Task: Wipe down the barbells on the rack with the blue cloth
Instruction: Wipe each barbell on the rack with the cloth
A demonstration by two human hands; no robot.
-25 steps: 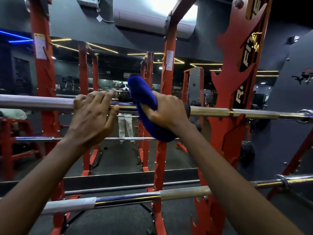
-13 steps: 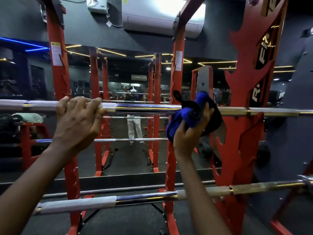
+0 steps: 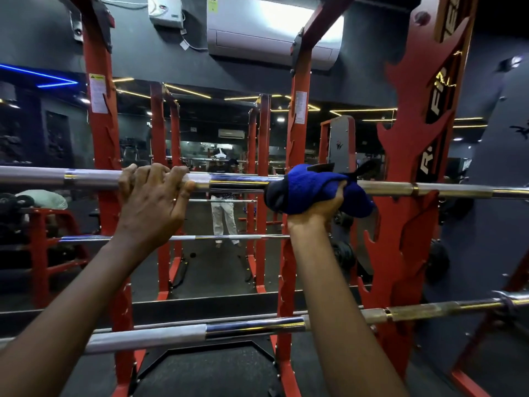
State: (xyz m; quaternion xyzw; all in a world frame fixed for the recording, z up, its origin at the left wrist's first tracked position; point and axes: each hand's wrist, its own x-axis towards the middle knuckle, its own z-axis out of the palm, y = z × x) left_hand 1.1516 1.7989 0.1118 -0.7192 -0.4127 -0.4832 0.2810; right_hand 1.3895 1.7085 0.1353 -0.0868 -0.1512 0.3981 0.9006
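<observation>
Rightward, the upper barbell (image 3: pixel 458 191) lies bare past the blue cloth (image 3: pixel 309 184).

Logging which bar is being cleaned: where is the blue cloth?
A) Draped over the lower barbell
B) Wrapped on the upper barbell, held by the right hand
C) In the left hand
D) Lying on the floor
B: the right hand grips the cloth around the upper barbell, while the left hand holds bare bar further along.
</observation>
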